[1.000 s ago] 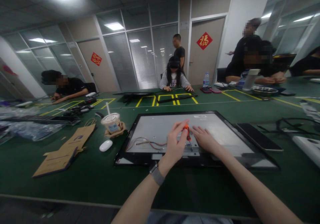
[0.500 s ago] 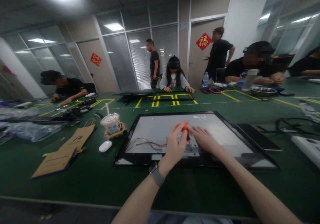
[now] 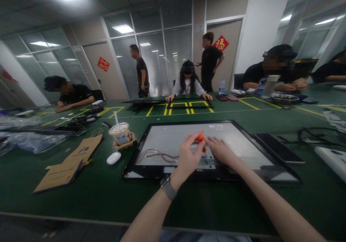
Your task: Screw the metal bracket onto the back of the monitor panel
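Note:
A flat display panel (image 3: 238, 141) in a black frame lies back side up on the green table (image 3: 108, 198) in front of me. My left hand (image 3: 187, 157) pinches the orange handle of a small screwdriver (image 3: 202, 143), held upright with its tip on the panel's metal strip. My right hand (image 3: 220, 150) rests flat on the panel just right of the screwdriver, fingers stretched out. Thin red and white wires (image 3: 158, 155) run across the panel's lower left part. A watch sits on my left wrist.
A lidded drink cup (image 3: 120, 133), a white mouse (image 3: 114, 158) and a flattened paper bag (image 3: 69, 161) lie left of the panel. A dark phone (image 3: 279, 147), cables and a white bar lie to the right. Several people sit or stand at the table's far side.
My hands and the screwdriver have barely moved. The two standing people at the back have walked to the left.

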`<state>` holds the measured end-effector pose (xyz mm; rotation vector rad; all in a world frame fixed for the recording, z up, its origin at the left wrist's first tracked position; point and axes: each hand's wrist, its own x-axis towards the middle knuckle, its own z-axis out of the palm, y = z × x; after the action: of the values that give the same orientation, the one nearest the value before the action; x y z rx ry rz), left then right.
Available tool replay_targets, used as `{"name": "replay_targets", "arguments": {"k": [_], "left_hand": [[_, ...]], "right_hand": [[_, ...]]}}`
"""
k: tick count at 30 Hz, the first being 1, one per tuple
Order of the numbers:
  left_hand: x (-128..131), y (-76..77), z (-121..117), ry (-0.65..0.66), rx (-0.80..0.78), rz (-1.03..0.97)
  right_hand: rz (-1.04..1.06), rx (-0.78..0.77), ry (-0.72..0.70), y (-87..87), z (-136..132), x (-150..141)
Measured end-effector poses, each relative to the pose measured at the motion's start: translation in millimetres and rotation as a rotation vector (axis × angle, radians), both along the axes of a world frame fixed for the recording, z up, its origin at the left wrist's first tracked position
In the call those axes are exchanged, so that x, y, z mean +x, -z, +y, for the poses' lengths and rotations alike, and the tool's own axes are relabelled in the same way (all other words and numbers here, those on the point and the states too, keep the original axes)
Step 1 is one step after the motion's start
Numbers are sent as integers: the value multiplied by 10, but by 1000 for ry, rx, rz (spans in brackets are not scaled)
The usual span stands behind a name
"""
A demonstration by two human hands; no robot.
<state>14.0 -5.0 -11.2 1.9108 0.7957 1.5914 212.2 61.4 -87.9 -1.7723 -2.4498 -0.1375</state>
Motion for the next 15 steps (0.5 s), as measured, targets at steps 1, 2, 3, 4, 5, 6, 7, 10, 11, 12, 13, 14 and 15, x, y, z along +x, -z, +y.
{"name": "replay_targets", "arguments": {"k": [1, 2, 3, 4, 5, 6, 7, 10, 11, 12, 13, 14, 15], "left_hand": [[3, 7, 12, -21, 4, -9], [6, 14, 23, -40, 7, -18], [7, 21, 32, -60, 9, -27], [6, 27, 40, -79, 10, -33], [3, 31, 46, -98, 13, -37], [-3, 32, 50, -120, 19, -41], [-12, 28, 54, -147, 23, -47], [-62, -15, 65, -253, 19, -109], [-86, -37, 70, -292, 14, -142], [-112, -62, 77, -321, 11, -169], [-140, -87, 86, -350, 17, -188], [-168, -110, 96, -380, 27, -190], [-195, -129, 106, -411, 37, -178]], "right_hand": [[-3, 1, 4, 1, -1, -2], [-5, 3, 4, 2, -3, -4], [-4, 8, 0, 4, -3, -4], [-1, 13, -3, 7, -3, -3], [3, 18, -7, 11, -1, -1], [9, 23, -9, 14, 1, 2], [15, 25, -8, 17, 3, 5], [27, 24, 4, 14, 4, 12], [29, 24, 6, 9, 3, 13], [30, 23, 5, 4, 0, 13], [30, 21, 2, -2, -2, 13], [29, 18, -3, -7, -5, 12], [29, 14, -5, -10, -6, 12]]}}
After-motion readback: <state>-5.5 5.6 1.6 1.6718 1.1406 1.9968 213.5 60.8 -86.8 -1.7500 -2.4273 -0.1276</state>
